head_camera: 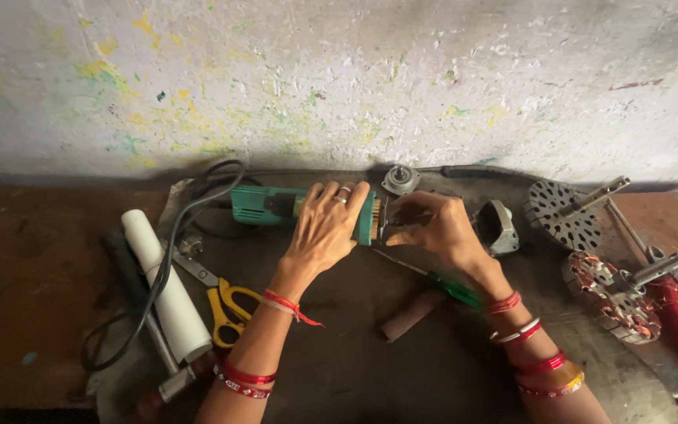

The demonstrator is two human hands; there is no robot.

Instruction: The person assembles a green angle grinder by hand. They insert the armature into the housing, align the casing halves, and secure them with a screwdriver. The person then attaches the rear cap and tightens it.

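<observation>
1. The teal-green plastic power-tool body point(276, 206) lies on its side at the back of the dark, dusty worktop point(370, 369), close to the paint-flecked wall point(339, 78). Its long axis runs left to right, open end pointing right, black cable point(168, 259) trailing off to the left.
2. The left hand point(327, 224) lies over the right end of the body, its fingers point(331, 192) curled closed around the casing and holding it steady.
3. The right hand point(433, 228) sits directly to the right of the open end, on the same axis. Its fingers point(402, 224) are pinched closed on a small dark part right at the opening; what the part is cannot be told.
4. So the opening faces the right hand's fingers, and that hand is nearer to it; the left is on the casing.
5. Just right of that hand lies a grey cast-metal gear housing point(500, 228), and behind the hands a small round silvery metal cap point(400, 179).
6. Further right rest two perforated metal discs on shafts: a grey one point(563, 216) and one with coppery windings point(610, 298).
7. Near the wrists lie a green-handled screwdriver point(453, 289) and a brown cardboard-like roll point(411, 314).
8. To the left lie yellow-handled scissors point(225, 306) and a smooth white plastic tube point(166, 286).
</observation>
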